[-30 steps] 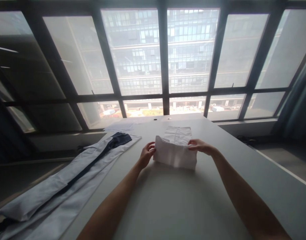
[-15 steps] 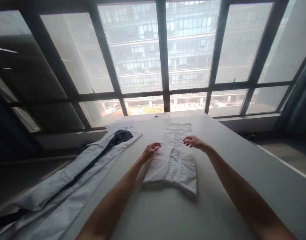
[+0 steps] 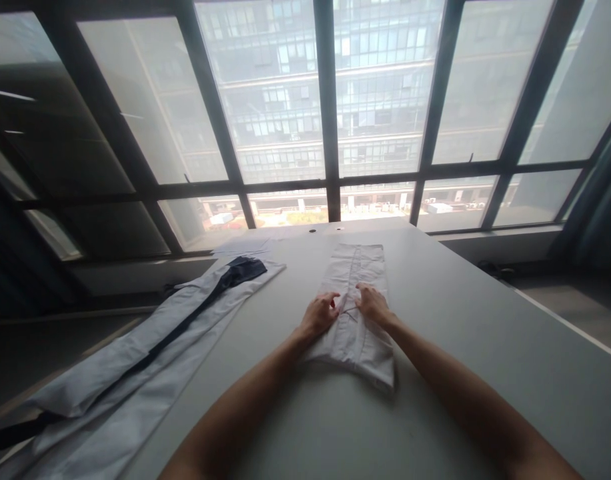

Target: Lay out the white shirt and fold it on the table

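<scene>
A folded white garment (image 3: pixel 358 343) lies lengthwise on the table, a seamed strip with creases running down its middle. On its left half rests my left hand (image 3: pixel 322 312), thumb and forefinger apart close to that strip. My right hand (image 3: pixel 372 304) touches the right half, its fingers bent and its thumb held away from them. The two hands face each other with a narrow gap between. No cloth is seen lifted in either hand, though the undersides of the fingers are hidden.
The white table (image 3: pixel 435 320) reaches to the tall windows. Along its left side lies a long light-coloured garment (image 3: pixel 120 363) with a dark navy band (image 3: pixel 195 313). Papers (image 3: pixel 242 247) lie at the far left corner, and a dark round hole (image 3: pixel 312 231) is near the far edge.
Both hands have moved inward, towards each other, and down onto the middle of the folded white garment. The garment itself stays in place.
</scene>
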Demonstrator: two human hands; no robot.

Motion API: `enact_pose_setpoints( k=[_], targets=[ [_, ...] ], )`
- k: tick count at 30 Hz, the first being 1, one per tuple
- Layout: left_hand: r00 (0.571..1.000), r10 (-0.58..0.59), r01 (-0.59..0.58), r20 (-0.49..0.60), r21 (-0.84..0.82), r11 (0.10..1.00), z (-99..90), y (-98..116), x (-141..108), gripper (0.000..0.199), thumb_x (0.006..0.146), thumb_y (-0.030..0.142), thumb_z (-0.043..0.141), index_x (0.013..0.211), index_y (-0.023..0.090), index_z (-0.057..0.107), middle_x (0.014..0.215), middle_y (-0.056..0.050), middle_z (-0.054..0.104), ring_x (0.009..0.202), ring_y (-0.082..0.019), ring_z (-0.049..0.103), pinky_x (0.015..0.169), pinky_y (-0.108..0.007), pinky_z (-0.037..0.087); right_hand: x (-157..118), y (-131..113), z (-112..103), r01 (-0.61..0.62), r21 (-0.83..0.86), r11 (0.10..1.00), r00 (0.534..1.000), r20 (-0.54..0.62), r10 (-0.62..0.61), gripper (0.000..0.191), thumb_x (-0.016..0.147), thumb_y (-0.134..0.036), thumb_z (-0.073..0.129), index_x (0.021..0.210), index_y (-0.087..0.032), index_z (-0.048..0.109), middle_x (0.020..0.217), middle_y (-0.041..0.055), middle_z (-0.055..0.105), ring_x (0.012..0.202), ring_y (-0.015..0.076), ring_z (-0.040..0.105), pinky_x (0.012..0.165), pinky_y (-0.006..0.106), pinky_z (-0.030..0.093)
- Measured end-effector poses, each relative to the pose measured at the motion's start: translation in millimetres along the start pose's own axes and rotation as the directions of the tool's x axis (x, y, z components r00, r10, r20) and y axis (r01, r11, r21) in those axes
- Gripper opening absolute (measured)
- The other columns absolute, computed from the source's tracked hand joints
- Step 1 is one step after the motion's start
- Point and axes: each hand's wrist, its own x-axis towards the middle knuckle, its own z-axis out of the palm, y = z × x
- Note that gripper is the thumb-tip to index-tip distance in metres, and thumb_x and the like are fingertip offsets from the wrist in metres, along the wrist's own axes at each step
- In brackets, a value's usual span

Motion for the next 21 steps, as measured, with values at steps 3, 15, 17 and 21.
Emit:
enact_pose_setpoints(
  k=[3,15,17,21],
  targets=[
    [0.999,-0.049,0.048,-0.008,-0.110,0.993,-2.3,-5,4,0.051,0.088,0.013,0.062,0.138,0.022,0.063,0.090,-0.003,0.073,0.083,-0.019,0.068,0.082,-0.028,0.051,4,9,-9,-0.028,0.035,0.999,1.000,0.012,0.028,0.049,0.091,-0.020,0.055,0.140,-0.017,0.055,0.121,0.0153,0.072,0.113,0.0274,0.067,0.091,0.032,0.048],
    [0.999,0.017,-0.016,0.046,-0.015,1.000,-0.8,-7,1,0.055,0.080,0.042,0.078,0.131,0.023,0.069,0.104,-0.006,0.072,0.097,-0.024,0.066,0.088,-0.031,0.050,23,43,-34,0.097,0.186,0.978,0.989,0.095,-0.116,0.045,0.077,-0.006,0.054,0.116,-0.017,0.074,0.111,0.0109,0.076,0.113,0.0246,0.067,0.098,0.033,0.049],
    [0.999,0.021,-0.020,0.046,-0.012,1.000,0.8,-8,0,0.053,0.081,0.040,0.077,0.130,0.023,0.069,0.103,-0.006,0.072,0.097,-0.024,0.066,0.087,-0.031,0.050,26,51,-45,0.020,0.161,0.987,0.989,0.144,-0.043,0.028,0.077,-0.010,0.059,0.097,-0.017,0.078,0.097,0.0101,0.077,0.104,0.0260,0.069,0.090,0.033,0.052],
    [0.999,0.041,-0.040,0.023,-0.014,0.999,2.8,-10,-1,0.045,0.082,0.039,0.077,0.124,0.023,0.072,0.102,-0.005,0.072,0.095,-0.023,0.066,0.087,-0.030,0.049,28,77,-79,-0.121,0.090,0.989,0.961,0.260,0.094,0.018,0.074,-0.017,0.070,0.057,-0.017,0.066,0.061,0.0089,0.068,0.064,0.0229,0.067,0.065,0.032,0.052]
  ],
)
